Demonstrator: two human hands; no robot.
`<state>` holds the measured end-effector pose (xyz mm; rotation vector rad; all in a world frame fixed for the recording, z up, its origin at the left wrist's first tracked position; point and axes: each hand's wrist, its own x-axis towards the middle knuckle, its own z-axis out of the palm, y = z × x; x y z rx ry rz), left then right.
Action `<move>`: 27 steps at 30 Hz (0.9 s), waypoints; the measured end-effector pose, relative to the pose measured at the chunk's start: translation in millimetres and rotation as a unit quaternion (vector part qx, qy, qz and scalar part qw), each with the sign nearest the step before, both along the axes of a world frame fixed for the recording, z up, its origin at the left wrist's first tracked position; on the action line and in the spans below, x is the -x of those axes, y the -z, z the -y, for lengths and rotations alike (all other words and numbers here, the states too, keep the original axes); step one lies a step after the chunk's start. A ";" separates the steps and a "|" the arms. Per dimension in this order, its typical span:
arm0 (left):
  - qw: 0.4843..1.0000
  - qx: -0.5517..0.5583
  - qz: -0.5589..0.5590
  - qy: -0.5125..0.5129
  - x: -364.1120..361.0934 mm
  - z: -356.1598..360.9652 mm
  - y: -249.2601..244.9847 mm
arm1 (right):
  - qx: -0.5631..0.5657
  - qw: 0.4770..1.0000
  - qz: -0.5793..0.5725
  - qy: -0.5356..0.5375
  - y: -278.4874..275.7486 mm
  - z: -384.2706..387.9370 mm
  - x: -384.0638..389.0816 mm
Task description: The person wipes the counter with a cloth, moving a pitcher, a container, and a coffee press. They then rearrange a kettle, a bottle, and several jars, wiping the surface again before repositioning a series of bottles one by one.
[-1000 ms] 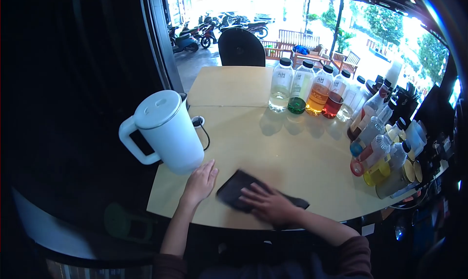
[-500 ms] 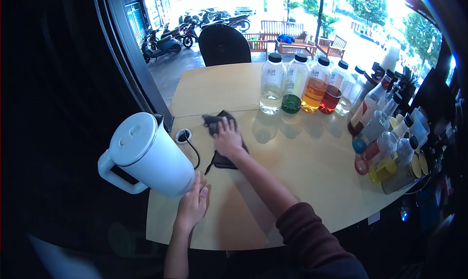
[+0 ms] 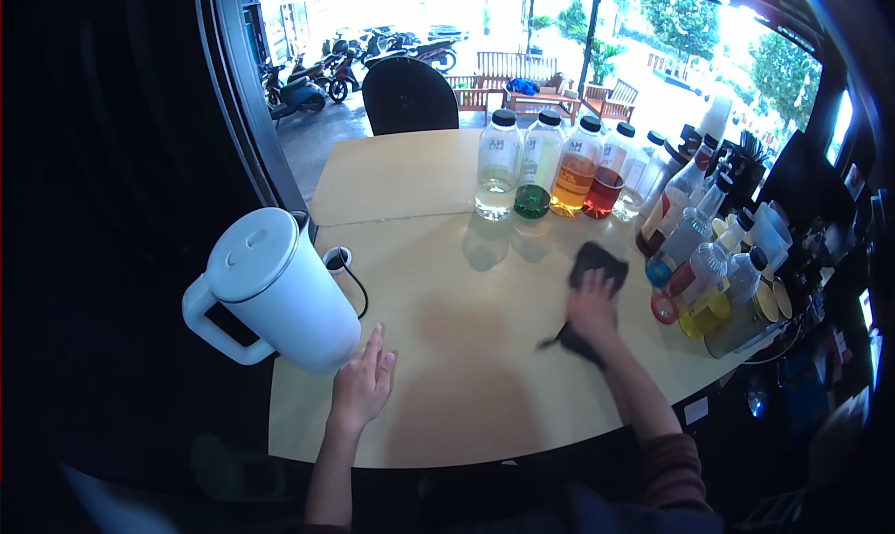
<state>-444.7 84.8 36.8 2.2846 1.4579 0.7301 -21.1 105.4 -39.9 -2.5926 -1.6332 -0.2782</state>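
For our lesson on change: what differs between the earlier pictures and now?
The right hand moved the dark cloth leftward and away, then across the table to the right, nearer the bottles. The left hand stays by the white jug; the bottles stand as before.

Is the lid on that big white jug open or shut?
Shut: the lid sits level across the top of the white jug, with no part of it seen lifted.
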 end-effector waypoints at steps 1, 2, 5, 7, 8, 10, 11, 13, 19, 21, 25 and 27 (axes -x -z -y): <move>1.000 0.004 -0.010 0.000 -0.9 -0.4 -2.2 | 0.017 0.991 0.014 -0.131 -11.7 7.5 33.9; 1.000 0.003 -0.009 0.002 -1.9 -1.2 -4.4 | 0.036 0.965 0.027 -0.258 -32.0 18.2 82.1; 1.000 0.011 -0.029 -0.004 -3.0 -1.3 -8.3 | -0.059 0.906 -0.100 -0.406 -35.0 -0.3 181.0; 1.000 0.007 0.007 -0.008 -2.6 -2.0 -8.8 | -0.063 0.901 -0.105 -0.416 -36.8 -49.0 214.9; 1.000 0.004 0.004 -0.007 -1.1 -2.8 -7.1 | -0.065 0.903 -0.102 -0.413 -33.1 -79.8 224.3; 1.000 -0.001 0.010 -0.012 1.7 -5.0 -1.6 | -0.031 0.919 -0.130 -0.372 -36.8 -132.9 232.0; 1.000 -0.003 0.006 -0.014 1.9 -7.6 -1.5 | -0.032 0.937 -0.141 -0.319 -37.6 -157.5 227.3; 1.000 0.006 0.024 -0.013 4.0 -7.8 -0.7 | -0.037 0.967 -0.152 -0.202 -43.5 -186.7 218.0; 0.998 0.041 0.028 -0.026 2.3 -7.6 -6.9 | -0.057 0.991 -0.081 -0.087 -40.3 -189.9 196.0; 0.999 0.020 0.019 -0.019 4.6 -8.8 -0.8 | -0.057 0.990 -0.072 -0.108 -36.0 -167.9 183.4; 0.998 0.047 0.021 -0.029 4.8 -10.2 -4.2 | -0.029 0.984 -0.078 -0.156 -40.9 -103.6 123.8; 0.998 0.058 0.022 -0.024 4.7 -10.6 -7.7 | -0.069 0.985 -0.080 -0.134 -36.1 -68.4 67.9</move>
